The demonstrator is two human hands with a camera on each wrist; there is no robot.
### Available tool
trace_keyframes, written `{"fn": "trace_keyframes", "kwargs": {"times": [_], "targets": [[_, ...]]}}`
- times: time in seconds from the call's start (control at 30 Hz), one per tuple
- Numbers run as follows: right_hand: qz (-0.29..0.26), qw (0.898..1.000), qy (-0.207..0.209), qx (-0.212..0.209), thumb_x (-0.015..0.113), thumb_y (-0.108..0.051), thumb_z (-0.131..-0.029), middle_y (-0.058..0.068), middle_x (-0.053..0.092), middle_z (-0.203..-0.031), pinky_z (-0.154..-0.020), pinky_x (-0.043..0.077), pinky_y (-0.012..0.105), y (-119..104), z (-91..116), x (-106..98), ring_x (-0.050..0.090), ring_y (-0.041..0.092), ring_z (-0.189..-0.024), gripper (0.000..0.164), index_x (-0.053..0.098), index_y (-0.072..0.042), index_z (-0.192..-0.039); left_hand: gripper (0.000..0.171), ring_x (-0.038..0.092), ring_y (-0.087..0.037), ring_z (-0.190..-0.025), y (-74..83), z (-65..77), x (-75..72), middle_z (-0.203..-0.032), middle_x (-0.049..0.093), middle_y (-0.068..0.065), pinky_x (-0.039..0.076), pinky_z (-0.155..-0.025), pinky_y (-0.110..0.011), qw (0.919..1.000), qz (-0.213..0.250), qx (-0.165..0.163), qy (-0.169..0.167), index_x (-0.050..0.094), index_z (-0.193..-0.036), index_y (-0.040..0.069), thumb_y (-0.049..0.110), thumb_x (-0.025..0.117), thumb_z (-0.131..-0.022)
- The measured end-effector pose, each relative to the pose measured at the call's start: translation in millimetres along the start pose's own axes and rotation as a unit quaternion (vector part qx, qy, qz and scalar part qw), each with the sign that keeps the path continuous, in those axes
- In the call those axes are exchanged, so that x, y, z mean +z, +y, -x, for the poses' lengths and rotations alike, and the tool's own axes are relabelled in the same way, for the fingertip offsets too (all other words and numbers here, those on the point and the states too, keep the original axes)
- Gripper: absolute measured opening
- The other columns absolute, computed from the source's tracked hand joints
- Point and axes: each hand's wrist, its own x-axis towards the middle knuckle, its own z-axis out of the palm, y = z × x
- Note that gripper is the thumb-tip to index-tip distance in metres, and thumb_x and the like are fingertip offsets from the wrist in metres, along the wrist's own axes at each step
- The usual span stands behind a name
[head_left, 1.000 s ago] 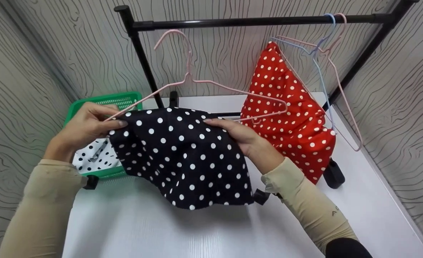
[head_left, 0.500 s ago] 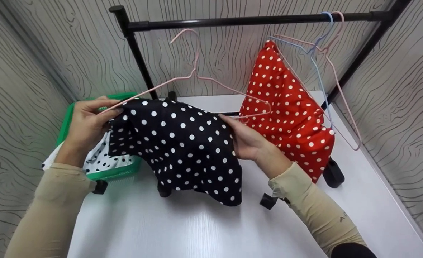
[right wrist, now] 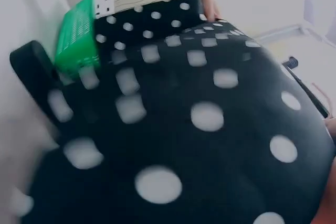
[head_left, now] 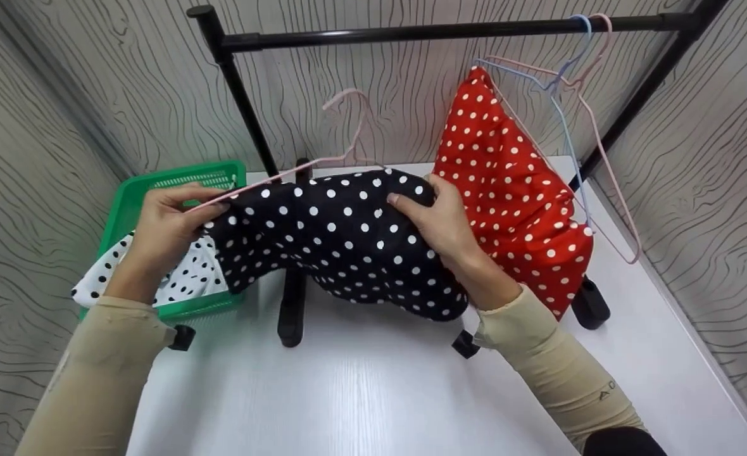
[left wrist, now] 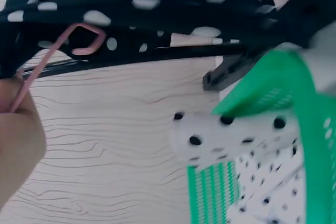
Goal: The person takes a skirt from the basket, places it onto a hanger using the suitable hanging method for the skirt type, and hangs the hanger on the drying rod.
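Over a white table [head_left: 361, 392], a person in tan sleeves [head_left: 560, 367] holds up a black cloth [head_left: 348, 234] with white dots and a pink hanger [head_left: 348, 155]. The left hand [head_left: 168, 218] pinches one end of the hanger between thumb and fingers, together with a corner of the cloth. The right hand [head_left: 443, 221] grips the cloth near its other end, thumb across the front and the other fingers mostly hidden behind. The cloth sags between the hands and covers much of the hanger, whose hook stands above the top edge, free of the black rack [head_left: 399, 34]. On the right, a red cloth [head_left: 513, 209] with white dots hangs by a blue hanger [head_left: 555, 84] and a second pink hanger [head_left: 578, 83], both hooked on the rack; which bears it is unclear. On the left, a white cloth [head_left: 193, 272] with black dots lies in a green basket [head_left: 196, 306], part of it spilling over the edge
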Motion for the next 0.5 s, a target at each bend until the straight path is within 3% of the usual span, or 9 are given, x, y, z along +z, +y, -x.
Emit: {"fn": "trace_keyframes", "kwargs": {"times": [0.1, 0.2, 0.27, 0.37, 0.43, 0.5], "targets": [[0.008, 0.999, -0.026, -0.039, 0.08, -0.023, -0.089, 0.008, 0.067, -0.102, -0.077, 0.058, 0.034, -2, 3, 2, 0.067, 0.023, -0.09, 0.031, 0.059, -0.006, -0.105, 0.018, 0.067, -0.015, -0.081, -2.5, 0.1, 1.0, -0.1, 0.071, -0.009, 0.058, -0.065, -0.021, 0.9944, 0.097, 0.017, 0.038, 0.074, -0.109, -0.01, -0.007, 0.07, -0.092], [-0.072, 0.993, -0.089, -0.038, 0.068, -0.026, -0.098, 0.007, 0.062, -0.099, -0.081, 0.053, 0.032, 0, 2, -1, 0.062, 0.021, -0.091, 0.02, 0.059, -0.008, -0.102, 0.016, 0.065, -0.012, -0.07, -1.5, 0.0, 0.7, -0.093, 0.072, -0.011, 0.05, -0.053, -0.015, 0.98, 0.179, 0.053, 0.068, 0.074, -0.105, -0.011, -0.013, 0.067, -0.092], [-0.165, 0.978, -0.127, -0.013, 0.055, -0.025, -0.105, 0.006, 0.06, -0.098, -0.083, 0.05, 0.032, 5, -1, -4, 0.058, 0.021, -0.093, 0.017, 0.059, -0.009, -0.101, 0.014, 0.063, -0.011, -0.061, 0.6, 0.7, 1.6, -0.088, 0.072, -0.011, 0.043, -0.045, -0.013, 0.9708, 0.214, 0.072, 0.081, 0.074, -0.104, -0.012, -0.014, 0.065, -0.092], [-0.276, 0.946, -0.165, 0.032, 0.042, -0.025, -0.11, 0.005, 0.06, -0.103, -0.086, 0.047, 0.032, 16, -7, -5, 0.056, 0.019, -0.096, 0.022, 0.06, -0.013, -0.106, 0.015, 0.057, -0.008, -0.049, 4.1, 2.0, 8.5, -0.082, 0.072, -0.011, 0.033, -0.037, -0.012, 0.9623, 0.241, 0.073, 0.102, 0.075, -0.101, -0.01, -0.015, 0.063, -0.093], [-0.313, 0.927, -0.195, 0.065, 0.042, -0.032, -0.111, 0.003, 0.061, -0.108, -0.087, 0.047, 0.032, 24, -7, -2, 0.058, 0.018, -0.099, 0.023, 0.06, -0.019, -0.113, 0.017, 0.056, -0.008, -0.046, 6.0, 2.5, 16.5, -0.081, 0.071, -0.011, 0.033, -0.036, -0.012, 0.959, 0.253, 0.06, 0.112, 0.076, -0.1, -0.009, -0.015, 0.062, -0.093], [-0.319, 0.914, -0.226, 0.103, 0.049, -0.046, -0.107, 0.002, 0.062, -0.108, -0.087, 0.047, 0.031, 29, -4, 1, 0.06, 0.016, -0.099, 0.028, 0.06, -0.021, -0.112, 0.019, 0.054, -0.006, -0.045, 7.7, 2.2, 24.8, -0.081, 0.071, -0.01, 0.034, -0.036, -0.012, 0.9597, 0.248, 0.046, 0.124, 0.077, -0.099, -0.006, -0.015, 0.062, -0.093]]}}
